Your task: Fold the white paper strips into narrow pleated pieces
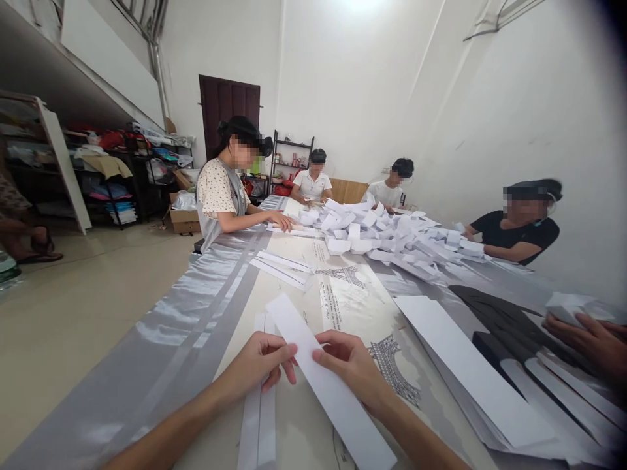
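Note:
A long white paper strip (321, 375) slants across the middle, held above the table between my two hands. My left hand (264, 359) pinches its left edge with thumb and fingers. On the opposite edge, my right hand (345, 356) grips it with the thumb on top and the fingers curled behind. Under my left hand lie folded paper strips (258, 418) on the tabletop. A stack of wide white paper strips (465, 365) rests to the right of my right hand.
The table has a printed Eiffel Tower cover (287, 307) and silvery cloth (161, 333). Loose strips (281, 269) lie ahead. Beyond is a heap of folded white paper (372, 228). Several people sit around the table; another person's hands (588, 339) hold paper at the right edge.

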The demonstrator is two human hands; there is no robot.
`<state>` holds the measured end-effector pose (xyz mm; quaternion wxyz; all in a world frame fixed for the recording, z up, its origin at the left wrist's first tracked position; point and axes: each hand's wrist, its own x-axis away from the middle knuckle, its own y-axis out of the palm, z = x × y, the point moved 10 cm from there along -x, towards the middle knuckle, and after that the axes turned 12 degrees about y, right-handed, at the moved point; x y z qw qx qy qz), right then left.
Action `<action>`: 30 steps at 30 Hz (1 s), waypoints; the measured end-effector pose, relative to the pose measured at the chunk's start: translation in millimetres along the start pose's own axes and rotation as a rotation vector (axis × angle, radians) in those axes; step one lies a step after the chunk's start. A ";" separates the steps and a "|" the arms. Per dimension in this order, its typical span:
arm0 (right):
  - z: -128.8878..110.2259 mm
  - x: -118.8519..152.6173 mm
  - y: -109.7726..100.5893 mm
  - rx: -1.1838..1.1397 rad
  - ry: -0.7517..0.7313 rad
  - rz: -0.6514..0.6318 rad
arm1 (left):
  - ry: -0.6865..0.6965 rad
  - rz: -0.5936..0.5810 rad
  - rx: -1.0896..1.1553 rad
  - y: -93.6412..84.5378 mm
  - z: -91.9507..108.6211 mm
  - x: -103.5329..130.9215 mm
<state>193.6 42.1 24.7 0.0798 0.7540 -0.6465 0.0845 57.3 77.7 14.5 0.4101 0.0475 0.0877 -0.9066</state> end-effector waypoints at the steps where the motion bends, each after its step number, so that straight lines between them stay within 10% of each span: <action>1: -0.2 0.1 1.5 0.014 -0.002 -0.012 | 0.007 0.001 -0.003 -0.2 0.5 -0.4; 15: -1.9 0.1 6.4 0.186 -0.060 -0.027 | -0.020 0.176 -0.166 -21.0 -0.5 1.8; 20: -1.5 -0.3 0.5 0.500 -0.153 0.153 | 0.161 0.330 -0.680 -41.9 24.9 8.5; 24: -0.5 2.9 3.5 0.668 -0.210 0.215 | 0.394 0.242 -1.063 -22.6 41.0 12.6; 30: -0.7 2.7 2.4 0.713 -0.199 0.218 | 0.408 0.060 -1.208 -1.9 13.5 10.9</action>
